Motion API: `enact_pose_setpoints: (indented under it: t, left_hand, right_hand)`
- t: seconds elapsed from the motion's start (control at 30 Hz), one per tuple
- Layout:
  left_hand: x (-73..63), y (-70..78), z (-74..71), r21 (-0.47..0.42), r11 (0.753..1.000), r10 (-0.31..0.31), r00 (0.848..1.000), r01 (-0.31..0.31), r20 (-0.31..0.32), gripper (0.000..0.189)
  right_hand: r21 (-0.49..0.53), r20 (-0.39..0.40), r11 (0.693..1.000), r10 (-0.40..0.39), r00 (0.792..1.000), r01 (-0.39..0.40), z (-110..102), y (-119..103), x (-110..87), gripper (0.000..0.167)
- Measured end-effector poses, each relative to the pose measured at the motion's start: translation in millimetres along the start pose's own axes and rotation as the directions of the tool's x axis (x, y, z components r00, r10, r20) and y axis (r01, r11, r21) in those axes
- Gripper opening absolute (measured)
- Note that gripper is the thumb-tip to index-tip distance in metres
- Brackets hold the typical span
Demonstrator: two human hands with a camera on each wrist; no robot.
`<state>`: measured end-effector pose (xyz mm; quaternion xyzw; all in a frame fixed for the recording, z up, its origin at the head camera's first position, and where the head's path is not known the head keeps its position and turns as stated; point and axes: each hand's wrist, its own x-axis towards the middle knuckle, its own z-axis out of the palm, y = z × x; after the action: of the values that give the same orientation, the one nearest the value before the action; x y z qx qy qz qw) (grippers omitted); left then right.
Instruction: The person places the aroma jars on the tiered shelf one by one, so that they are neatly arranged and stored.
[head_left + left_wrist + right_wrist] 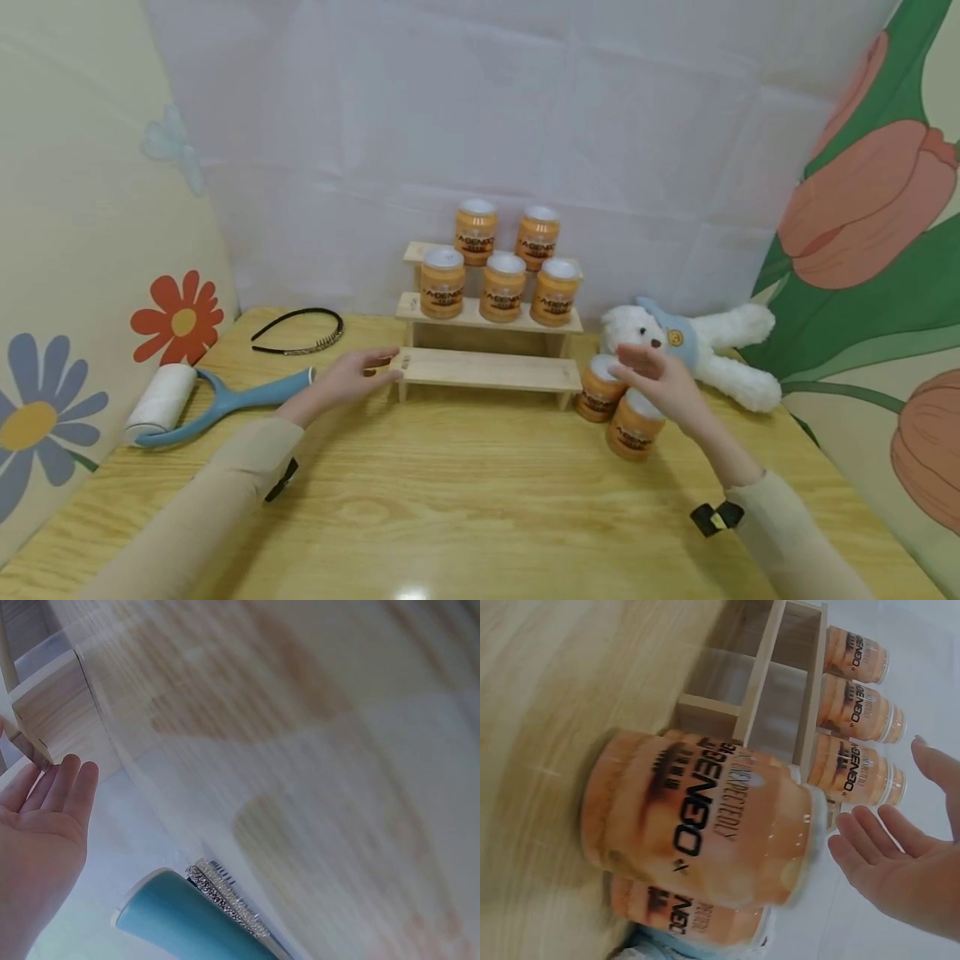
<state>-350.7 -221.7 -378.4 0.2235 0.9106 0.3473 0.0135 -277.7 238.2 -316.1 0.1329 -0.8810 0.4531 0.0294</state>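
— What was left?
— Two orange cans (632,435) on the counter (450,508), right of the wooden stand (517,372), I judged; three cans (503,289) on its middle step and two cans (476,235) on top looked done.
— And the fingers?
— The right hand (663,387) had them spread open by the counter cans, gripping nothing; the left hand (348,385) had them nearly straight, seemingly touching the lowest step's left end.

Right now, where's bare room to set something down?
Bare: bottom shelf, with the left hand at its left end; table in front of it, between the sleeves. Crowded: right of that shelf, where two cans, the bear and the right hand cluster; middle shelf, under three cans. Roller and headband take the table's left.
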Motion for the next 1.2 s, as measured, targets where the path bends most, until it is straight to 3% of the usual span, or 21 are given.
enact_pose_setpoints:
  t: [0.23, 0.53, 0.73, 1.07, 1.2]
  left_hand:
    - [-1.6, -0.6, -1.0, 0.001, 1.0, 0.02, 1.0, -0.02, 0.001, 0.063]
    - [-1.7, -0.4, -0.8, 0.002, 1.0, 0.025, 1.0, -0.025, 0.001, 0.062]
    - [-0.9, 0.9, -0.5, 0.005, 1.0, 0.012, 1.0, -0.012, -0.004, 0.062]
    - [-2.8, 1.8, 0.7, -0.004, 1.0, 0.021, 1.0, -0.021, 0.008, 0.062]
    - [-3.2, 1.7, -0.2, -0.006, 1.0, 0.008, 1.0, -0.008, -0.001, 0.062]
  right_hand:
    - [-0.031, -0.025, 0.999, -0.034, 0.999, 0.033, 0.5, 11.3, -15.3, 0.053]
    - [-0.071, -0.029, 0.997, 0.03, 0.999, -0.032, -6.3, 23.7, -26.6, 0.051]
    - [-0.122, -0.001, 0.992, -0.028, 1.0, 0.027, -10.9, 32.4, -28.4, 0.051]
    - [-0.155, 0.014, 0.987, -0.044, 0.999, 0.046, -8.1, 35.2, -32.0, 0.055]
    - [-0.141, 0.03, 0.99, -0.002, 1.0, 0.006, -6.5, 34.7, -33.1, 0.065]
